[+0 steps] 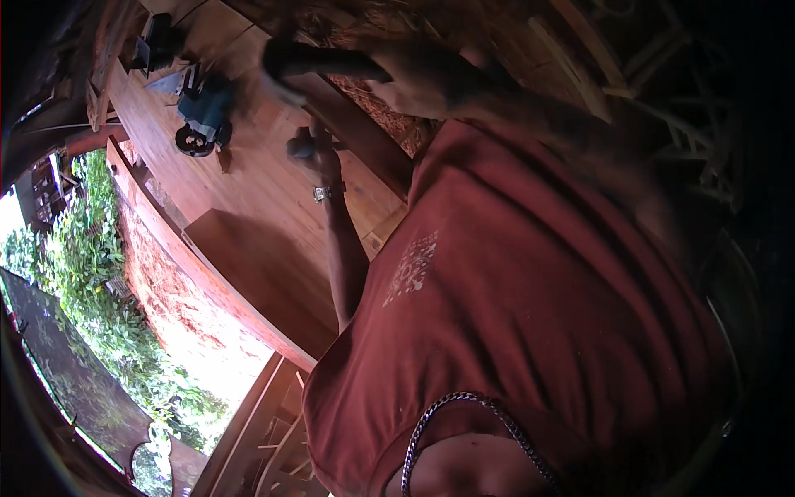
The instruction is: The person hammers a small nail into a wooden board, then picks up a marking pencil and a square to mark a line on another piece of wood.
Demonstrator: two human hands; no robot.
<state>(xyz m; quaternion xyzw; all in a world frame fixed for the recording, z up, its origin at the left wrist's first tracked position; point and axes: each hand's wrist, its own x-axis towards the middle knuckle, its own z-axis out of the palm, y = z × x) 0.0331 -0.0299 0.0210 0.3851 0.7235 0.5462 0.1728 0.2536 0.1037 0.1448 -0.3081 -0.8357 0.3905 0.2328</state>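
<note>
My left hand [326,167], with a metal watch on the wrist, is over the wooden workbench. Its fingers are closed around a small dark round object [300,147] whose kind I cannot make out. Farther right, my right hand [410,88] is blurred and closed on a long dark curved object [325,60]. That object's bent end hangs above the bench, near a reddish board [364,132]. A teal and black power tool [204,110] rests on the bench to the left of both hands, apart from them.
The workbench top [257,178] is broad pale-brown wood. Along its left side runs a long plank [211,269]. A dark device [157,43] stands at the far left end. Wood shavings [352,95] and loose timber strips [580,50] lie on the right.
</note>
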